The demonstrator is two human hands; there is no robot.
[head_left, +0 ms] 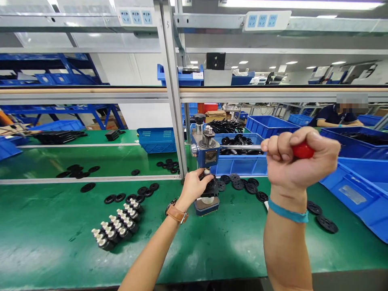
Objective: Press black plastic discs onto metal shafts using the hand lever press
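Note:
A small blue hand press (209,157) stands near the middle of the bench. My right hand (295,161) is wrapped round the red knob (304,150) of its metal lever (242,147), raised out to the right. Under the press ram, my left hand (194,188) pinches a black part with a pale top (207,171); my fingers hide some of it. Left of the press, several black cylindrical parts with cream-coloured stems (118,226) stand upright in close rows. Black discs (238,184) lie just right of the press.
Black rings (110,199) lie behind the rows. A blue bin of black parts (242,163) sits behind the press, and a large blue bin (363,194) is at the right. A metal post (172,97) rises beside the press. Across the bench, a person (330,115) sits at the right.

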